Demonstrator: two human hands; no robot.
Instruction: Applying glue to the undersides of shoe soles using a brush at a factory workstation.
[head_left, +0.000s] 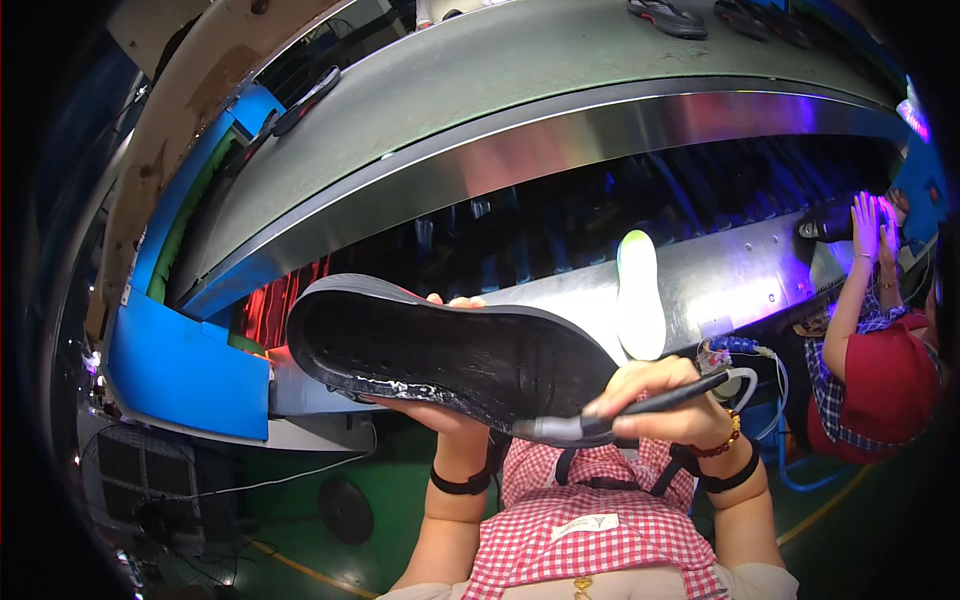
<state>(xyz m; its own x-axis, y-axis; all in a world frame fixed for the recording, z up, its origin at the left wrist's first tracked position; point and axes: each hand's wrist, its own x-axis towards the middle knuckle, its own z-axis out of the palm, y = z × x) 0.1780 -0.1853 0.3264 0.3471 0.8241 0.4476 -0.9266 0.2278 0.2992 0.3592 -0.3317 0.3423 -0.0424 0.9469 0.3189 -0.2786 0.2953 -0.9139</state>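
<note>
A large black shoe sole (430, 350) with a raised rim is held up in front of me, its hollow inner side showing. My left hand (445, 415) is closed round its middle from beneath, with fingertips showing over the far rim. White wet-looking streaks (400, 386) run along the near rim at its left part. My right hand (672, 400) grips a brush (680, 393) by its dark handle. The pale, slightly blurred bristles touch or nearly touch the near rim at the sole's right part.
Beyond the sole, a white-and-green insole (640, 300) lies on a metal ledge (750, 275). A grey-green conveyor belt (480, 75) carries several dark shoes (668, 18). Blue machine housing (185, 370) stands left. At right, a co-worker (880, 380) in red has both hands raised near another dark shoe.
</note>
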